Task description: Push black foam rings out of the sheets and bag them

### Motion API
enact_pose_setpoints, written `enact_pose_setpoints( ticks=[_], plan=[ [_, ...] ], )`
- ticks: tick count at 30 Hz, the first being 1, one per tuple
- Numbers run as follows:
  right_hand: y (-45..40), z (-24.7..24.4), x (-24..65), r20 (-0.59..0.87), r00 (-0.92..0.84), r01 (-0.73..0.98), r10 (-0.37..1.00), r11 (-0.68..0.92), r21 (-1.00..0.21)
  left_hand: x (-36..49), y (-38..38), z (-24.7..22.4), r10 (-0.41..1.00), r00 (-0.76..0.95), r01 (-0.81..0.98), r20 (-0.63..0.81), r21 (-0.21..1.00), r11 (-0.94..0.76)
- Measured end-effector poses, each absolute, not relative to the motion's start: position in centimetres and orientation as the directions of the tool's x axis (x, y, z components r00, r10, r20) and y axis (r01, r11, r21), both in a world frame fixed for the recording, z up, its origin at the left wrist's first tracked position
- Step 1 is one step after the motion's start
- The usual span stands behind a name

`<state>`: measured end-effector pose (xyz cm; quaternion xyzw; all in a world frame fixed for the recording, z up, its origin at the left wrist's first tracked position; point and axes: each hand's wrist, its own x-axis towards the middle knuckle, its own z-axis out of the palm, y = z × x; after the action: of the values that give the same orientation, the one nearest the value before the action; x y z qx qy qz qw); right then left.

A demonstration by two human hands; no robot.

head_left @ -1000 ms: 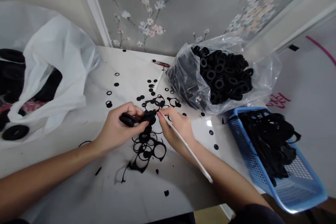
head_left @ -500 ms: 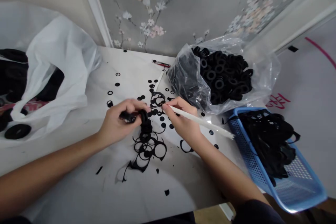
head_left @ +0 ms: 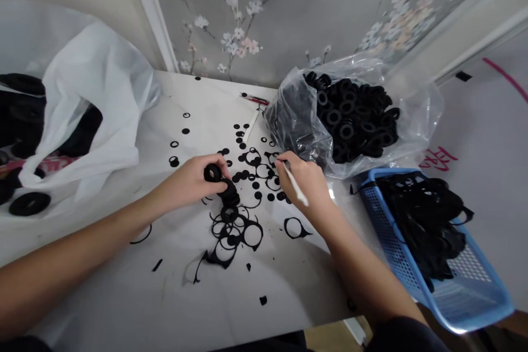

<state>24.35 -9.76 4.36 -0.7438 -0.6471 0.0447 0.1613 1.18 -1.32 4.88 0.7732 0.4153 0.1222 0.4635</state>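
My left hand is closed round a stack of black rings, with the hole of one facing me. More rings hang or lie just below the fingers; I cannot tell which are held. My right hand pinches a slim white stick-like tool, which slants back across the hand; its front tip is hidden. Thin black ring-shaped offcuts lie on the white table between the hands. A tangle of similar offcuts lies nearer me, and small black discs are scattered about.
A clear plastic bag full of black rings stands at the back right, beside a blue basket of black scraps. At left is a white plastic bag with black pieces. A red cutter and a white strip lie behind.
My right hand has drawn away to the right with the white tool, now steeper. Black ring offcuts now lie spread between the hands. My left hand has turned its rings to face me.
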Motion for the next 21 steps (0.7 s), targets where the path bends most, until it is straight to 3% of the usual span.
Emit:
enact_pose_setpoints(
  ticks=[3, 6, 8, 12, 17, 21],
  plan=[
    [-10.0, 5.3, 24.1, 0.057, 0.16, 0.918, 0.985, -0.127, -0.377, 1.1, -1.1, 3.8, 0.716, 0.634, 0.546, -0.292, 0.825, -0.148],
    [-10.1, 5.8, 23.8, -0.095, 0.013, 0.805, 0.995, -0.067, -0.589, 1.0, -1.2, 3.3, 0.629, 0.674, 0.552, -0.387, 0.83, -0.08],
    [-10.1, 5.8, 23.7, -0.124, -0.067, 0.76, 0.99, -0.03, -0.649, 1.0, -1.3, 3.5, 0.619, 0.686, 0.556, -0.384, 0.824, -0.106],
    [-10.0, 5.4, 24.3, -0.103, -0.145, 0.807, 0.984, 0.057, -0.588, 1.0, -1.6, 4.4, 0.644, 0.699, 0.536, -0.31, 0.824, -0.185],
    [-10.0, 5.4, 25.4, -0.18, -0.318, 0.792, 0.931, 0.156, -0.591, 1.0, -1.3, 4.7, 0.538, 0.75, 0.583, -0.385, 0.769, -0.262],
    [-10.6, 5.8, 25.1, -0.168, -0.144, 0.909, 0.975, 0.064, -0.413, 1.0, -1.8, 5.0, 0.48, 0.792, 0.558, -0.378, 0.768, -0.314]
  ],
)
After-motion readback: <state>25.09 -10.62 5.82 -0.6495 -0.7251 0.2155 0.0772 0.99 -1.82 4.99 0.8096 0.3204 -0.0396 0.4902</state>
